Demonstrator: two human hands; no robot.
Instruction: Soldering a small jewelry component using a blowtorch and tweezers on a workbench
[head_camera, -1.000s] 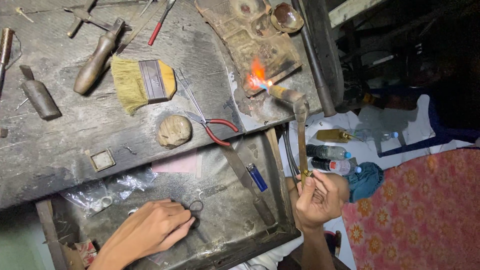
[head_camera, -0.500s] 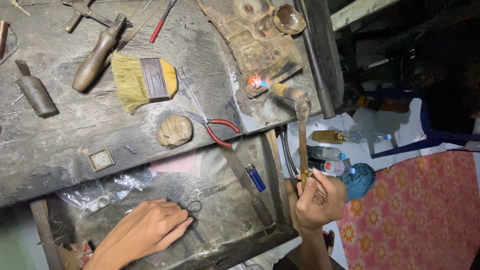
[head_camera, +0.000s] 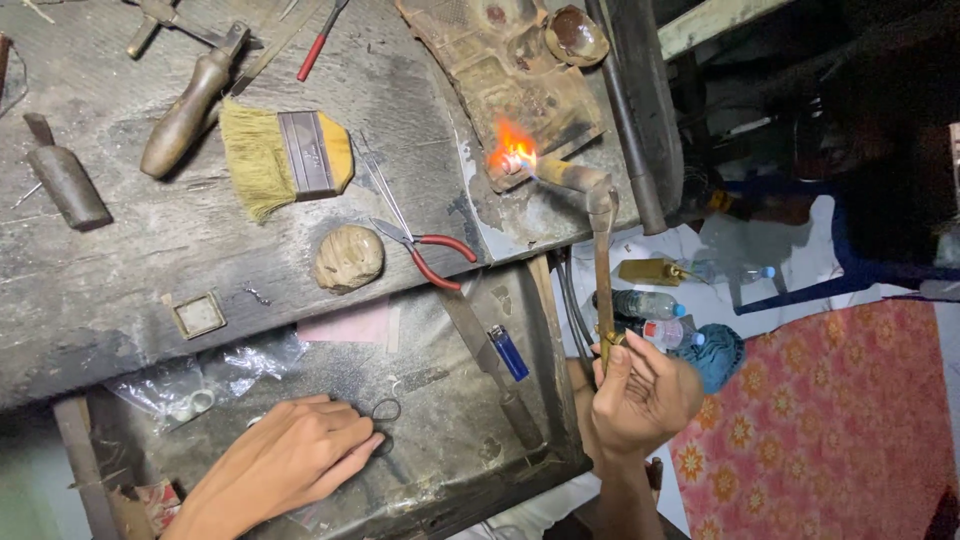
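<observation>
Torch lit, we work at the bench.
Our right hand (head_camera: 640, 395) grips the torch (head_camera: 600, 250), flame at twelve o'clock; our left hand (head_camera: 290, 460) rests released by scissors (head_camera: 385, 412) in the drawer (head_camera: 450, 470).

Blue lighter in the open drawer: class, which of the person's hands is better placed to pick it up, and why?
Probably the left hand: it rests free in the drawer with the blue lighter, while the right hand grips the lit torch.

Rough, scorched wooden bench (head_camera: 150, 290); dull brass torch (head_camera: 600, 250); glossy blue plastic lighter (head_camera: 508, 352).
</observation>
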